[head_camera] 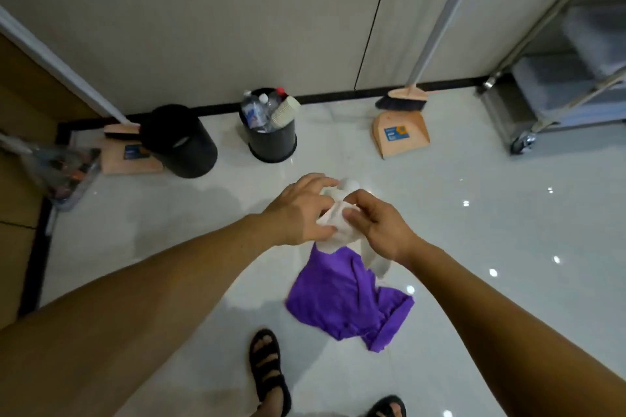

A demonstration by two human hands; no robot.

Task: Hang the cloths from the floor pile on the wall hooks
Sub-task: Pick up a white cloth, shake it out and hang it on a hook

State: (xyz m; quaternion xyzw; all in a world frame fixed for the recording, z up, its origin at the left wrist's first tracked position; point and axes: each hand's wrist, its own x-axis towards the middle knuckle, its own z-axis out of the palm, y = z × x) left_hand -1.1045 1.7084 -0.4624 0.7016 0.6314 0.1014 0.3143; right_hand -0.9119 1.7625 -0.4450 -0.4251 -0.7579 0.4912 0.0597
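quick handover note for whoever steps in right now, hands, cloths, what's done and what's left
Left hand and right hand: both shut on the white cloth, bunched up in front of the body above the floor.
Purple cloth: lying crumpled on the tiled floor, below the hands.
Done: white cloth picked up.
Left: hang the white cloth, then pick up and hang the purple one. No wall hooks are in view, so nothing shows as hung.

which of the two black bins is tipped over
The left black bin is tipped over, leaning beside a dustpan. The other black bin stands upright, stuffed with bottles and paper cups.
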